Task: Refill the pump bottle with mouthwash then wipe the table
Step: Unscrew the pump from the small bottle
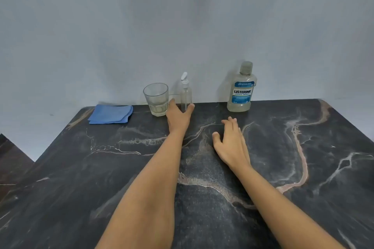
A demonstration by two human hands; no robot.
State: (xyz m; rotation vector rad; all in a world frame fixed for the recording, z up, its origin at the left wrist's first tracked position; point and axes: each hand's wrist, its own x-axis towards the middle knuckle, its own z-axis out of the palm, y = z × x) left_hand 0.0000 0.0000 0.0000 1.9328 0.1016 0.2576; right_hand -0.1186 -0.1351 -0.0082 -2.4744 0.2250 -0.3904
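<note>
My left hand (178, 116) is spread open around the pump bottle (185, 95), not yet closed, my right hand (230, 143) is loose and empty; next I must grasp the bottle and unscrew its pump.

Both hands fwd: left hand (178, 116) splayed, right hand (230, 141) flat, relaxed.

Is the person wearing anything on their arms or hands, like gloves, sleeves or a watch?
No. Both forearms are bare as far as the view shows, with no sleeves in sight. The left hand and right hand have no gloves, and no rings, watch or bracelets are visible.
</note>
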